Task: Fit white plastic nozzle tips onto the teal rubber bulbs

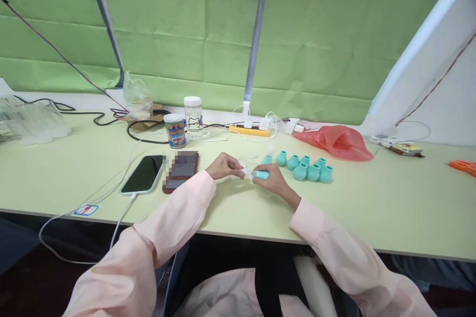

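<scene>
My right hand (273,179) is closed around a teal bulb-shaped piece (262,175), its narrow end towards the left. Facing it, my left hand (225,166) pinches a small whitish translucent piece (244,172); the two pieces meet or nearly meet between my fingertips. Just behind my right hand stands another teal piece (266,159) with a clear part on top. Several teal bulb-shaped pieces (300,171) stand in a group to the right of my hands, their open necks up.
Left of my hands lie a white-edged phone (143,174) with a cable and a dark red-edged phone (181,171). Behind are a printed cup (175,131), a lidded jar (194,118), a power strip (249,131) and a red plastic bag (336,141). Clear containers (35,121) stand far left.
</scene>
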